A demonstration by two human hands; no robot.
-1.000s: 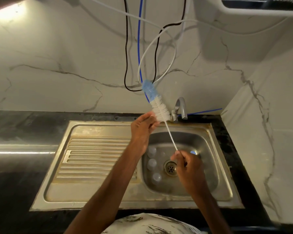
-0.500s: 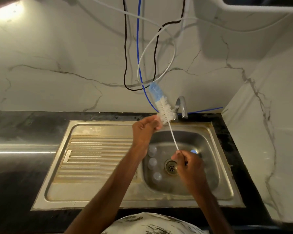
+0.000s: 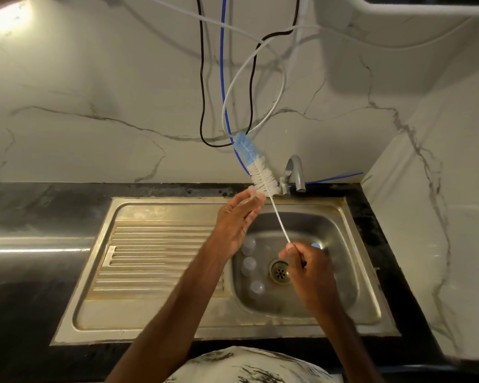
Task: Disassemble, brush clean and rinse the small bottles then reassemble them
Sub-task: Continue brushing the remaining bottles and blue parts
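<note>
My right hand (image 3: 309, 268) grips the thin white handle of a bottle brush (image 3: 256, 168), whose white and blue bristles point up and away over the sink. My left hand (image 3: 237, 221) pinches a small clear bottle part (image 3: 251, 191) at its fingertips, pressed against the lower white bristles. Three small clear bottles (image 3: 249, 265) stand in a row in the sink basin (image 3: 340, 230), left of the drain (image 3: 280, 271). A small blue item (image 3: 315, 246) lies in the basin behind my right hand, mostly hidden.
The tap (image 3: 295, 172) stands at the back of the basin, close to the brush head. A ribbed steel draining board (image 3: 152, 258) lies to the left, set in a black counter (image 3: 25, 286). Black, blue and white cables (image 3: 224, 78) hang down the marble wall.
The brush head has shifted a little up and left. My left hand's fingers have straightened, now pinching the clear part at their tips against the bristles.
</note>
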